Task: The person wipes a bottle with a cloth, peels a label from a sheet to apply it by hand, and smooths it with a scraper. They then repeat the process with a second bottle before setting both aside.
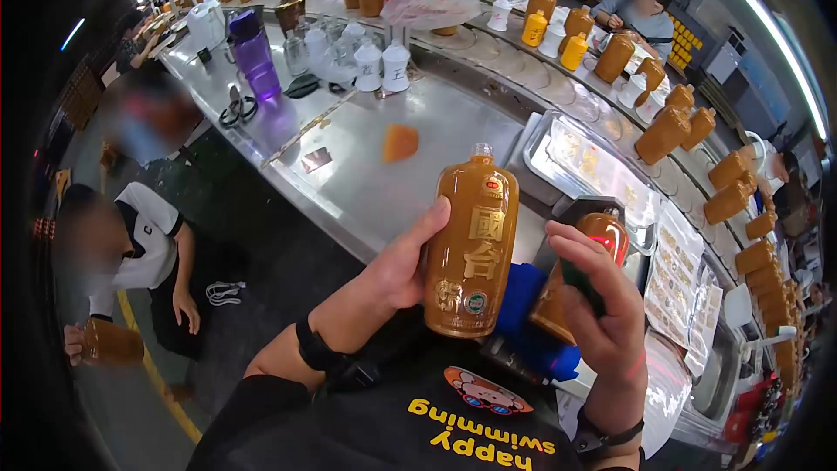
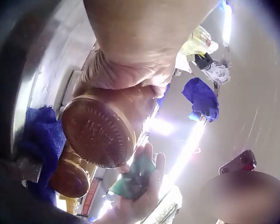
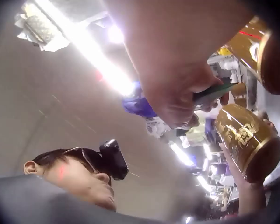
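My left hand [image 1: 408, 266] grips a glossy brown bottle [image 1: 472, 249] around its side. The bottle stands almost upright, its gold characters toward the head camera and its neck uncapped. In the left wrist view its round base [image 2: 99, 133] shows. My right hand [image 1: 608, 318] is raised to the right of the bottle, apart from it. Between its thumb and fingers it holds a thin green flat piece [image 3: 215, 94], whose pointed corner sticks out. Behind that hand, a second brown bottle [image 1: 613, 235] lies tilted on a dark stand, with red light on its shoulder. A blue cloth [image 1: 523, 296] lies between the bottles.
On the steel table [image 1: 349, 183] lie an orange block [image 1: 401, 143], scissors [image 1: 237, 109] and a purple drink bottle [image 1: 255, 57]. A metal tray [image 1: 545, 153] with gold-printed sheets [image 1: 676, 266] is at right. Several brown bottles line the conveyor behind; other people sit nearby.
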Demonstrator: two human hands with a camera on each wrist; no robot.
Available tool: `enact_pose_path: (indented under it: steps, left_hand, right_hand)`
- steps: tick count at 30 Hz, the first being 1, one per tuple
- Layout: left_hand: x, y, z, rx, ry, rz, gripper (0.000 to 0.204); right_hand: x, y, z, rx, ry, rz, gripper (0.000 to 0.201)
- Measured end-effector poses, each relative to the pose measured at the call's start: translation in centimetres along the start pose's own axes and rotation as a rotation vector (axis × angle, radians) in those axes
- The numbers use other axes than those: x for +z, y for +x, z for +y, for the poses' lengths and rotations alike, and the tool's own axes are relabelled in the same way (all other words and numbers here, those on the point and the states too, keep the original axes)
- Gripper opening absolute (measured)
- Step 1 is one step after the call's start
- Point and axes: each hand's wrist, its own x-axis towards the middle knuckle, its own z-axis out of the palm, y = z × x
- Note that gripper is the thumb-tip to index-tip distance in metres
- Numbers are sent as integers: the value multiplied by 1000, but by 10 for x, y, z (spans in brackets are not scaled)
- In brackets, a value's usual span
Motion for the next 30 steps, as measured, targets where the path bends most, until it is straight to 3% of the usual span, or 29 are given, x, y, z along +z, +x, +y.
enact_pose_path:
  steps: [11, 15, 18, 22, 27, 30]
  left_hand:
    - [-31, -97, -16, 174, 20, 156, 65]
    - [-41, -133, -39, 182, 47, 198, 70]
    - [-43, -153, -51, 174, 31, 159, 73]
    - [-54, -178, -69, 69, 23, 217, 76]
    - [-54, -191, -71, -18, 28, 172, 78]
    - [-52, -198, -58, -55, 198, 190, 78]
  right_hand:
    - [100, 16, 26, 179, 326, -169, 51]
    - [130, 14, 23, 393, 563, -298, 56]
    - [143, 8, 27, 440, 718, -382, 57]
    - [156, 1, 34, 461, 693, -491, 59]
    - [169, -7, 37, 499, 770, -507, 53]
    - [179, -13, 44, 468, 848, -490, 48]
